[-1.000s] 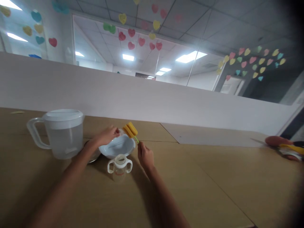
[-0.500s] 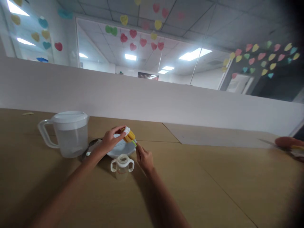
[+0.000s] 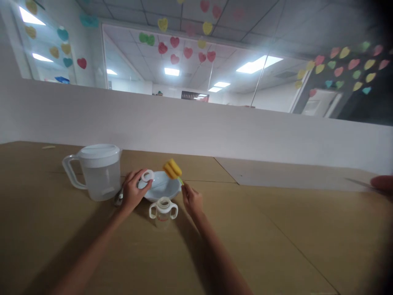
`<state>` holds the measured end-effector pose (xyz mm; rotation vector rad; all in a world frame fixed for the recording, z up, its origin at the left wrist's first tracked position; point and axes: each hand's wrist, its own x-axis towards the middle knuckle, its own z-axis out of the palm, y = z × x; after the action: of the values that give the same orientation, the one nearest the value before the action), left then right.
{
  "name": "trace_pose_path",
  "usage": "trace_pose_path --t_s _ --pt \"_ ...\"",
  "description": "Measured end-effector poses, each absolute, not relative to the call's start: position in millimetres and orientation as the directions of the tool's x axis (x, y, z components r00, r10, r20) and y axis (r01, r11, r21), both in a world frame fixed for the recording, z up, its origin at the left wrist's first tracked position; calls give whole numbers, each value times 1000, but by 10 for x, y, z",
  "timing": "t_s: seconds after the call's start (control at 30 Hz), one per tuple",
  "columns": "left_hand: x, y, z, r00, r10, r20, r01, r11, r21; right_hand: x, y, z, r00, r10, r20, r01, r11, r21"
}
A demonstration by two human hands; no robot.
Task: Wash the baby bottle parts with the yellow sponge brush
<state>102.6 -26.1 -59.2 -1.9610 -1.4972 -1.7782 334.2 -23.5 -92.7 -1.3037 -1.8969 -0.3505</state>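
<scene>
My left hand [image 3: 134, 190] holds a white ring-shaped cap [image 3: 147, 176] between thumb and fingers, over the left rim of a white bowl [image 3: 162, 189]. My right hand [image 3: 193, 200] is closed around the green handle of a brush with a yellow sponge head [image 3: 172, 169]. The sponge is raised above the bowl's back right rim, apart from the cap. In front of the bowl stands a clear bottle with two white handles [image 3: 163, 211], upright with its mouth uncovered.
A clear pitcher with a white lid [image 3: 101, 174] stands left of the bowl. A metallic item [image 3: 118, 198] is partly hidden behind my left hand. At the far right edge, part of a person's hand [image 3: 382, 182] shows. A pale wall rises behind the table.
The sponge and the cap have come apart; the sponge is now up and right of the cap, which has turned to show its ring. The view has shifted slightly.
</scene>
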Motion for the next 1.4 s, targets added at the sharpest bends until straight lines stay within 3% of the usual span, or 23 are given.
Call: trace_pose_path --t_s 0.07,0.13,0.23,0.4,0.9,1.13,1.4 --pt "1016 -273 -592 -108 566 818 727 -516 453 3297 -247 -934 -277 645 713 860 497 -116" --pt "964 -272 -594 -136 580 803 739 -480 472 3288 -243 -937 -286 657 697 874 477 -91" --pt "757 -241 -662 -199 611 766 757 -401 516 3348 -197 -934 -90 691 717 918 337 -210" --pt "345 -180 -976 -102 683 723 822 -352 448 3442 -102 -965 97 716 691 909 219 -354" --pt "313 -85 -1296 11 822 569 910 -244 336 3418 -151 -968 32 722 691 935 223 -277" --pt "326 -122 -1280 29 873 486 856 -274 440 3391 -204 -933 18 723 691 938 227 -262" --pt "336 -132 -1289 -3 877 481 863 -240 444 3378 -223 -903 29 750 661 944 197 -265"
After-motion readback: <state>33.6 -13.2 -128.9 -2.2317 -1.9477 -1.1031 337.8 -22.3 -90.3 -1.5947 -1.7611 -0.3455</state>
